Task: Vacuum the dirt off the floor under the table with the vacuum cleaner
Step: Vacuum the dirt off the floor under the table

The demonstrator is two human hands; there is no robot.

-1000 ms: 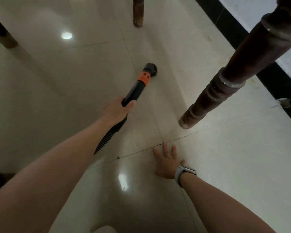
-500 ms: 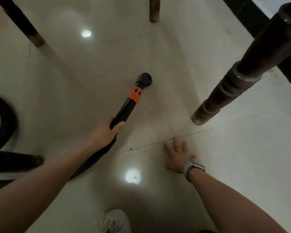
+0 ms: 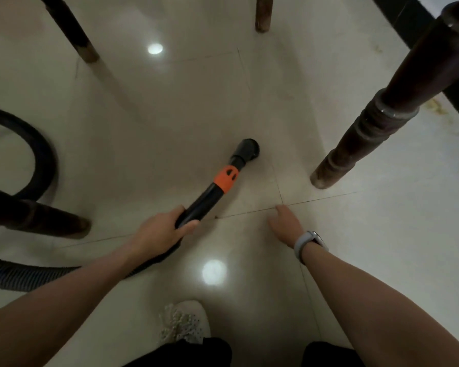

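Left grip (image 3: 159, 231) is wrapped around the black vacuum wand (image 3: 200, 205), fingers curled over the tube just behind its orange collar (image 3: 225, 180). From there the wand slants away to the round nozzle (image 3: 245, 149), which sits on the pale tiled floor (image 3: 170, 123) between the bench legs. Right grip (image 3: 285, 223) holds nothing — its fingers lie straight, the hand lowered to the floor at a crossing of tile seams, just right of the wand; whether the palm presses down I cannot tell. A grey watch (image 3: 309, 243) is on that wrist.

A turned dark bench leg (image 3: 368, 133) stands right of the nozzle, near but apart from it. Two more legs (image 3: 74, 35) show at the top edge and one lies low at the left (image 3: 37, 221). The ribbed vacuum hose (image 3: 24, 274) runs back from the left grip and loops at the far left. A white shoe (image 3: 183, 324) shows at the bottom — dark trousers beside it.
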